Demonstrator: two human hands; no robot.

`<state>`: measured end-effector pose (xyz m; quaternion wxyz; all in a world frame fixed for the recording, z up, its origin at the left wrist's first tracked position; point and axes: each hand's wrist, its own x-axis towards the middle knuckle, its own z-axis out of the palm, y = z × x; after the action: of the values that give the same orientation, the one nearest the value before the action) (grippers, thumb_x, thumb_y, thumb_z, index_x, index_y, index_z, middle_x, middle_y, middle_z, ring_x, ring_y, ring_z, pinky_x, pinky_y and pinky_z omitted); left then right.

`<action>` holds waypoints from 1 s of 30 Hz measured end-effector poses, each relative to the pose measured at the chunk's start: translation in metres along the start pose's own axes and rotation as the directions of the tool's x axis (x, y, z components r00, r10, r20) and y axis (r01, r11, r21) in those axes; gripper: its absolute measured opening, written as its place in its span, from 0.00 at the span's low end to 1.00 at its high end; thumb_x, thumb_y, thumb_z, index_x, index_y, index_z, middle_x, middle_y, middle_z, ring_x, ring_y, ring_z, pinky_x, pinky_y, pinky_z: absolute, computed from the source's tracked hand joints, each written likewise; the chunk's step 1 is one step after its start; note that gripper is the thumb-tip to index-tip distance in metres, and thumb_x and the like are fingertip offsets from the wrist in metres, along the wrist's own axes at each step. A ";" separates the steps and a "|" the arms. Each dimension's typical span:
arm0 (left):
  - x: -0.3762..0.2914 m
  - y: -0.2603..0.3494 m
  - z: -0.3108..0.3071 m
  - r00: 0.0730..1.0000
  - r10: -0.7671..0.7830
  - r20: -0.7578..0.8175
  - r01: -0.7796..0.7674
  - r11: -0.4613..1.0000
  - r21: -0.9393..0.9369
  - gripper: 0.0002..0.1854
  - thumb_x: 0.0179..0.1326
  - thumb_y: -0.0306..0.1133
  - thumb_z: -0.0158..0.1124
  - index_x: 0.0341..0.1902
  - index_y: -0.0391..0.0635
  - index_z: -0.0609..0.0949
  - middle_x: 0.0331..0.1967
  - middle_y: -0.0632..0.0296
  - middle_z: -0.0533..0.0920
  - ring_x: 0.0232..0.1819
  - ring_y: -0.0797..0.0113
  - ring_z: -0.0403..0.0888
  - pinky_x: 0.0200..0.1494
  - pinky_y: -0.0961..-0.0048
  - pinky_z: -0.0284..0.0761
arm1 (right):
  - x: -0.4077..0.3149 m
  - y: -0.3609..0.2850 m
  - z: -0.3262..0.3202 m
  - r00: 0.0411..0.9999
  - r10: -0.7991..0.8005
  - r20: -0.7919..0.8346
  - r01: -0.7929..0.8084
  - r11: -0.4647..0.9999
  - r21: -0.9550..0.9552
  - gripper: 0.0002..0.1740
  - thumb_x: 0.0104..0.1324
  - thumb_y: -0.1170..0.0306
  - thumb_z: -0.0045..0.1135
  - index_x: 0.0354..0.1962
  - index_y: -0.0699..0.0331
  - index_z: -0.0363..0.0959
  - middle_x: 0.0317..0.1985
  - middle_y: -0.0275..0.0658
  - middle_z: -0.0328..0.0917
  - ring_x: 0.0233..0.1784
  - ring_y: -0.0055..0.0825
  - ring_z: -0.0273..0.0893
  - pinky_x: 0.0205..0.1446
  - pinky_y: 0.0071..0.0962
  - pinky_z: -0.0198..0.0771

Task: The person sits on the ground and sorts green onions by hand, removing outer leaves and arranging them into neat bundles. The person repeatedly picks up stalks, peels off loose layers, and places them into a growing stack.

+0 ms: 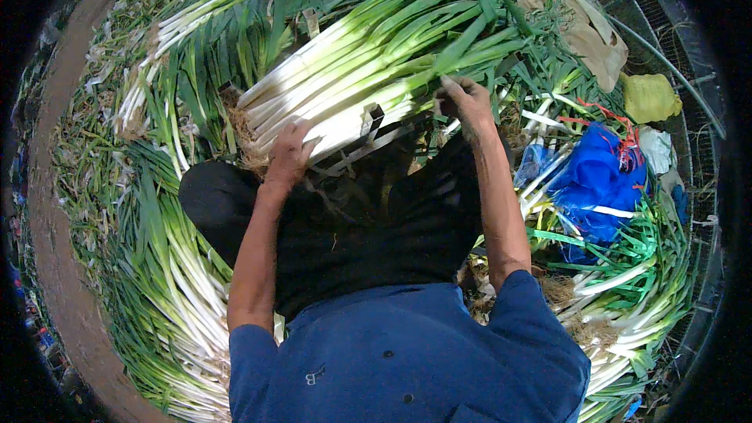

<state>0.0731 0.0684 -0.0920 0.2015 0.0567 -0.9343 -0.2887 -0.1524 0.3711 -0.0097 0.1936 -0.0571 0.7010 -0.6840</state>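
A thick bundle of long green onions [346,82] lies slantwise in front of me, its brown roots [241,129] at the left and its leaves at the upper right. It rests in a metal rack [372,120] with short square posts. My left hand [289,150] lies on the white stalks near the root end, thumb apart from the fingers. At the leafy side of the bundle, my right hand [467,101] has its fingers bent beside a green leaf. Whether those fingers pinch the leaf is hard to tell.
More green onions lie in piles at the left [182,288], upper left [200,17] and lower right [623,329]. A blue mesh bag [599,176] with red ties [628,141] and a yellow bag [651,97] sit at right, before a wire mesh barrier [699,153]. Leaf scraps [88,158] cover the ground.
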 end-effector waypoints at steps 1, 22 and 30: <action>-0.001 -0.006 0.004 0.999 -0.029 0.017 0.029 1.000 0.005 0.18 0.64 0.37 0.68 0.54 0.43 0.81 0.41 0.45 0.80 0.46 0.38 0.77 0.49 0.50 0.73 | -0.002 0.006 -0.011 0.999 -0.022 -0.034 0.022 1.000 0.004 0.19 0.67 0.60 0.68 0.40 0.71 0.81 0.30 0.37 0.83 0.26 0.21 0.78 0.29 0.24 0.76; -0.018 0.015 0.026 0.984 -0.108 -0.139 0.126 0.984 0.128 0.18 0.65 0.38 0.66 0.54 0.41 0.81 0.44 0.45 0.84 0.47 0.40 0.80 0.54 0.50 0.74 | 0.069 -0.026 0.011 0.541 -0.261 0.799 0.811 -0.089 -0.578 0.10 0.59 0.66 0.65 0.39 0.55 0.85 0.38 0.42 0.85 0.48 0.45 0.81 0.55 0.42 0.74; -0.021 0.017 0.040 0.986 -0.126 -0.110 0.158 0.914 0.373 0.14 0.66 0.35 0.62 0.52 0.43 0.80 0.45 0.50 0.81 0.50 0.46 0.77 0.57 0.51 0.70 | 0.096 -0.007 0.028 0.692 0.091 0.716 0.722 -0.066 -0.689 0.23 0.56 0.57 0.73 0.47 0.58 0.84 0.35 0.50 0.84 0.42 0.52 0.83 0.44 0.46 0.76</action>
<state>0.0756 0.1079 -0.1197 0.2039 0.1745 -0.9567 -0.1131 -0.2320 0.3113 -0.0214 0.1131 -0.5506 0.8267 0.0256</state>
